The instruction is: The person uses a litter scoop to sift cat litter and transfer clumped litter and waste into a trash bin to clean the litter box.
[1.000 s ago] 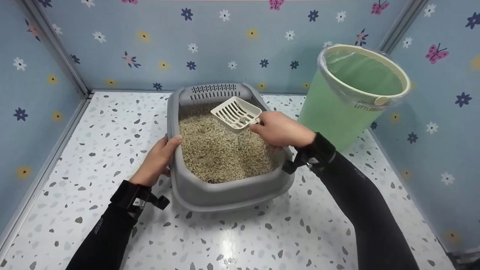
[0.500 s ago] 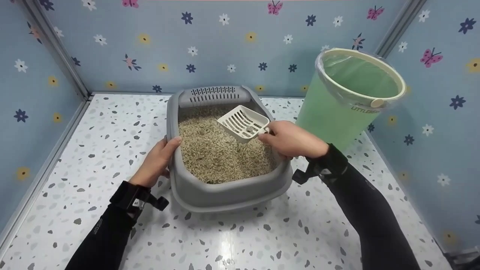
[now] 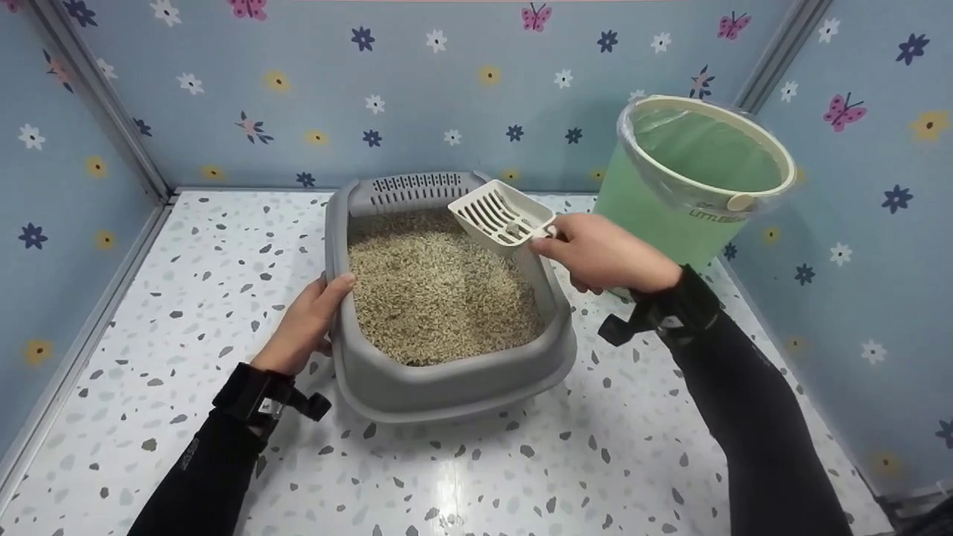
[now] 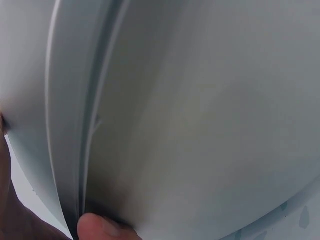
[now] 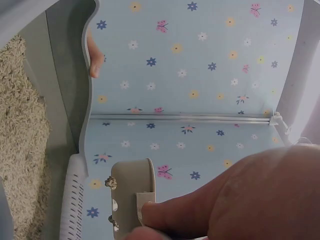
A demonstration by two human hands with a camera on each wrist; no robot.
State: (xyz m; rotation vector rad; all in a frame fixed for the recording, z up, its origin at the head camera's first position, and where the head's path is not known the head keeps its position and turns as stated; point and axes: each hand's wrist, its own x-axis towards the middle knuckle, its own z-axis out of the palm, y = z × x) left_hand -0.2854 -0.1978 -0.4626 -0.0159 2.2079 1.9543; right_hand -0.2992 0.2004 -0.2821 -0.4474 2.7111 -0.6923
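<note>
My left hand [image 3: 301, 327] grips the left rim of a grey litter box [image 3: 454, 387], thumb over the edge; in the left wrist view its fingertip lies against the box wall [image 4: 190, 125]. Tan pellet litter [image 3: 439, 305] fills the box. My right hand [image 3: 607, 253] holds a cream slotted litter scoop [image 3: 502, 216] by its handle, raised over the box's right back side. Small clumps [image 3: 514, 228] lie in the scoop, and a clump [image 5: 111, 183] shows at its slots in the right wrist view. Much of the handle is hidden inside the hand.
A green bin [image 3: 663, 201] with a cream rim and clear liner stands at the back right, close beyond my right hand. Blue flowered panels [image 3: 417, 97] enclose the speckled white floor [image 3: 581, 461] at the back and both sides.
My right hand first draws the scoop right and a little toward me, then lifts it farther right, over the box's right edge. The left hand keeps its grip on the rim.
</note>
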